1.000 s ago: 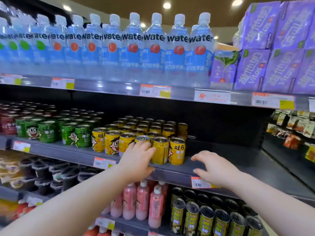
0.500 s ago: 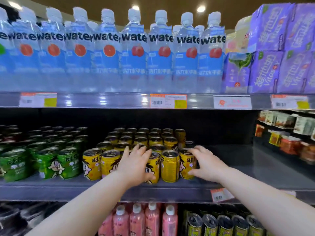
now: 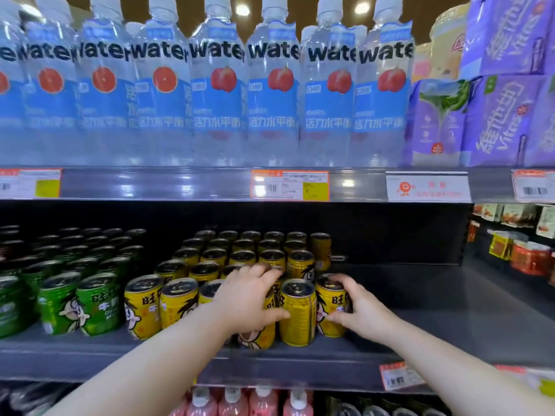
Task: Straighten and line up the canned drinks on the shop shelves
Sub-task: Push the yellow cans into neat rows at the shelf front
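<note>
Left hand (image 3: 249,298) grips one front yellow can (image 3: 258,336), right hand (image 3: 362,310) grips the end can (image 3: 333,307); middle can (image 3: 297,316) seemingly label-backward. Alignment unfinished, most left to do.

Head camera faces the shelf (image 3: 435,319) squarely (close)

Illumination is bright, from round ceiling lamps (image 3: 242,9) above the water bottles (image 3: 219,85). Glare streaks the shelf rail (image 3: 150,184) below the bottles; the recess beneath is shadowed. Motion blur softens everything. Frame edges beside the bottles bow.
</note>
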{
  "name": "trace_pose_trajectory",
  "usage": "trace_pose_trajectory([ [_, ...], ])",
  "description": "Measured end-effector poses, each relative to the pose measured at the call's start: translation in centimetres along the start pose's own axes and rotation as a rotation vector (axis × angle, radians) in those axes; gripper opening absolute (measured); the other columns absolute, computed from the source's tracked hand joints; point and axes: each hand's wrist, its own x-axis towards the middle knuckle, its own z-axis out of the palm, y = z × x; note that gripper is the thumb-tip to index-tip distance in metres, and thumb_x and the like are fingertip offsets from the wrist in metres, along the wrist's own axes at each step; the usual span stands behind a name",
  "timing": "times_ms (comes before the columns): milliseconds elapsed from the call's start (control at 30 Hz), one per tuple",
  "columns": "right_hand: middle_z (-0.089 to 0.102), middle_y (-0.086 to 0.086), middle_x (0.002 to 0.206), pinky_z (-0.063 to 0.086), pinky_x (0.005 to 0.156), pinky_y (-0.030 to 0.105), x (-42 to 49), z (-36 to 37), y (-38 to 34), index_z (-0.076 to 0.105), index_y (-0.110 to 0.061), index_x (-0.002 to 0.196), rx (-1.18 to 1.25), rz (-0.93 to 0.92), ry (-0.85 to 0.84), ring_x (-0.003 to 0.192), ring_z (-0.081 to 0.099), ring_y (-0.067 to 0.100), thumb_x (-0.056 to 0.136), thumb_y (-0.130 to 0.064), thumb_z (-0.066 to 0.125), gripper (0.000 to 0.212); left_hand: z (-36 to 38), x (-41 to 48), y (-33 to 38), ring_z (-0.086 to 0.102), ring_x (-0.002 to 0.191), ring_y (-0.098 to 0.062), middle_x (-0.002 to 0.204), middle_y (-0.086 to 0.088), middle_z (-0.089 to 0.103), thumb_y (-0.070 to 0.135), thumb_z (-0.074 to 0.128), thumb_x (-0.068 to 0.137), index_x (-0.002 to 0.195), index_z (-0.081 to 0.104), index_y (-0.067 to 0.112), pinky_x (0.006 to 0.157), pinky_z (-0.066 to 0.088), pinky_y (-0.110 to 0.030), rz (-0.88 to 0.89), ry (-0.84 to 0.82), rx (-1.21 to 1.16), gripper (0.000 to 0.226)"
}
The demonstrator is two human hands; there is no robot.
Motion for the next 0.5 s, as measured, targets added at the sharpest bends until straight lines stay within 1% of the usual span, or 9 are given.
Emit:
trace_pose_trajectory([
  [33, 0.048, -0.001, 0.130, 0.045, 0.099, 0.028, 0.3, 0.0, 0.2, 0.024, -0.032, 0.141, 0.009, -0.007, -0.005, 0.115, 0.050, 0.012, 0.077, -0.027, 0.074, 0.081, -0.2, 0.6, 0.3, 0.019, 0.141, -0.024, 0.154, 0.000, 0.022, 0.067, 0.048, 0.080, 0.147, 0.014, 0.033, 0.114, 0.022, -0.041, -0.001, -0.023, -0.011, 0.083],
  [100, 0.051, -0.002, 0.129, 0.044, 0.102, 0.030, 1.3, 0.0, 0.7, 0.013, -0.027, 0.145, 0.082, -0.007, -0.011, 0.118, 0.051, 0.013, 0.073, -0.025, 0.077, 0.097, -0.4, 1.8, 0.4, 0.005, 0.145, -0.024, 0.157, 0.002, 0.011, 0.070, 0.049, 0.077, 0.147, 0.011, 0.038, 0.116, 0.013, -0.044, 0.010, -0.082, -0.018, 0.085],
  [167, 0.053, -0.002, 0.127, 0.044, 0.103, 0.031, 2.3, 0.2, 1.1, 0.009, -0.023, 0.147, 0.153, 0.000, -0.013, 0.118, 0.052, 0.013, 0.070, -0.021, 0.080, 0.105, -0.3, 2.4, 0.2, -0.005, 0.146, -0.021, 0.158, 0.007, 0.001, 0.073, 0.047, 0.076, 0.146, 0.007, 0.043, 0.118, 0.005, -0.046, 0.006, -0.176, -0.034, 0.085],
  [200, 0.054, -0.002, 0.125, 0.043, 0.102, 0.030, 2.9, 0.2, 1.4, 0.012, -0.020, 0.147, 0.169, 0.006, -0.010, 0.117, 0.052, 0.013, 0.070, -0.021, 0.080, 0.103, -0.1, 2.7, 0.1, -0.004, 0.146, -0.021, 0.158, 0.008, 0.000, 0.074, 0.046, 0.076, 0.145, 0.006, 0.046, 0.118, 0.005, -0.047, -0.004, -0.225, -0.052, 0.084],
  [233, 0.054, -0.002, 0.123, 0.043, 0.101, 0.027, 3.4, 0.3, 1.5, 0.018, -0.019, 0.145, 0.177, 0.012, -0.015, 0.116, 0.051, 0.013, 0.071, -0.022, 0.080, 0.097, 0.1, 2.9, 0.0, 0.000, 0.146, -0.020, 0.158, 0.010, 0.001, 0.075, 0.045, 0.076, 0.144, 0.006, 0.048, 0.118, 0.009, -0.046, -0.014, -0.264, -0.074, 0.082],
  [300, 0.053, -0.002, 0.121, 0.043, 0.097, 0.024, 4.3, 0.6, 1.6, 0.028, -0.018, 0.141, 0.192, 0.005, -0.038, 0.113, 0.050, 0.012, 0.073, -0.023, 0.078, 0.085, 0.3, 3.1, -0.1, 0.008, 0.145, -0.018, 0.158, 0.012, 0.005, 0.076, 0.044, 0.076, 0.143, 0.008, 0.051, 0.116, 0.019, -0.043, -0.027, -0.294, -0.101, 0.080],
  [333, 0.053, -0.002, 0.121, 0.043, 0.096, 0.023, 4.7, 0.9, 1.5, 0.030, -0.018, 0.140, 0.208, -0.003, -0.047, 0.112, 0.050, 0.011, 0.074, -0.023, 0.077, 0.082, 0.3, 3.1, -0.1, 0.010, 0.145, -0.018, 0.157, 0.012, 0.007, 0.075, 0.044, 0.076, 0.142, 0.009, 0.051, 0.115, 0.021, -0.042, -0.029, -0.293, -0.103, 0.080],
  [433, 0.053, -0.001, 0.126, 0.042, 0.095, 0.022, 5.7, 1.5, 1.6, 0.029, -0.021, 0.141, 0.235, -0.029, -0.072, 0.115, 0.049, 0.012, 0.079, -0.024, 0.073, 0.077, 0.0, 3.0, 0.3, 0.017, 0.143, -0.018, 0.157, 0.010, 0.013, 0.074, 0.046, 0.076, 0.144, 0.011, 0.046, 0.113, 0.026, -0.036, -0.050, -0.290, -0.095, 0.082],
  [500, 0.051, -0.003, 0.129, 0.040, 0.098, 0.022, 6.1, 1.9, 2.0, 0.026, -0.023, 0.143, 0.255, -0.045, -0.096, 0.120, 0.048, 0.012, 0.081, -0.027, 0.070, 0.076, -0.2, 2.9, 0.7, 0.023, 0.141, -0.017, 0.155, 0.007, 0.020, 0.072, 0.048, 0.077, 0.147, 0.013, 0.035, 0.111, 0.027, -0.032, -0.093, -0.302, -0.088, 0.086],
])
